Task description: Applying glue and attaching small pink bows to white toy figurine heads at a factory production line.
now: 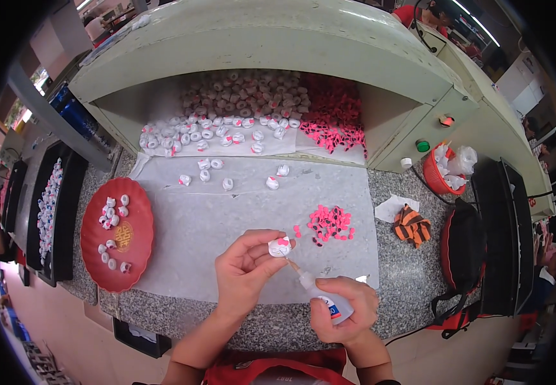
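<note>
Between the thumb and fingers of my left hand (247, 266) is a small white cat-head figure (280, 247) with a pink bow. My right hand (348, 307) is wrapped round a translucent glue bottle (327, 300), tilted so its thin nozzle meets or nearly meets the lower edge of the figure; whether they touch I cannot tell. Just beyond my hands, a pile of small pink and dark pieces (331, 223) lies on the white sheet (188, 256). Several more white figures (228, 184) are scattered farther up the sheet.
A red scalloped plate (87, 237) with several white figures stands at left. Under the pale green hood (259, 38) are heaps of white figures (246, 96) and pink pieces (332, 122). At right are a red basket (435, 176), a striped cloth (411, 226) and a black bag (464, 247).
</note>
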Demonstrator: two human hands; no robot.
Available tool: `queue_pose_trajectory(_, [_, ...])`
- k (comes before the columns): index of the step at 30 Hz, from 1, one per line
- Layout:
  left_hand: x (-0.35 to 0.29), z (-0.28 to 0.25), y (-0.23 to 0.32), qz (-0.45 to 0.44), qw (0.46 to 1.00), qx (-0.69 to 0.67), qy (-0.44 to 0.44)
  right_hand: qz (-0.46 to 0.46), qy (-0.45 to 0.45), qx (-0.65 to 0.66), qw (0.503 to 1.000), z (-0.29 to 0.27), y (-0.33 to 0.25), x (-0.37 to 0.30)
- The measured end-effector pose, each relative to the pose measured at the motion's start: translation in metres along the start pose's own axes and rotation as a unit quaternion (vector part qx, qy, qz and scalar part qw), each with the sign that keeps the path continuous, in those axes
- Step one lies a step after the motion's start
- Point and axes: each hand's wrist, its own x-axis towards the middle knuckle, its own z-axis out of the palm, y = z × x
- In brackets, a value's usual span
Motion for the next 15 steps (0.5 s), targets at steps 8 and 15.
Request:
queue_pose_trajectory(8, [-0.0003, -0.0018, 0.0008, 0.013, 1.000, -0.001, -0.027, 0.022, -0.008, 0.003, 1.000, -0.0004, -0.0002, -0.0027])
queue_pose_trajectory(15, [0.0008, 0.0034, 0.0033, 0.001, 1.000, 0.000, 0.011, 0.000, 0.008, -0.008, 1.000, 0.0003, 0.0033, -0.0024])
